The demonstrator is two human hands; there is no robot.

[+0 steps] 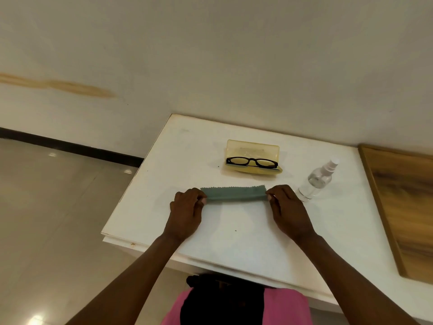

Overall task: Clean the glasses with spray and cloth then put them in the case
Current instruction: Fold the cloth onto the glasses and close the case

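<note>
Pinching a soft grey-green cloth (233,194) — zigzag-edged, folded into a strip — our left hand (186,213) and right hand (289,211) hold its ends with clenched fingers over the smooth white bench (164,184); black-framed glasses (251,162) lie in the open translucent yellow case (253,150) — clear spray bottle (316,181) alongside.

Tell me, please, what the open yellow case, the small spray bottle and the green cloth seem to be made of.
The open yellow glasses case looks like translucent hard plastic: the pale lid lets light through and keeps its shape. The small clear spray bottle seems clear plastic, perhaps glass, with a white plastic nozzle; you can see through it. The grey-green cloth with zigzag edges looks like matte, soft microfibre, folded between both hands.
</note>
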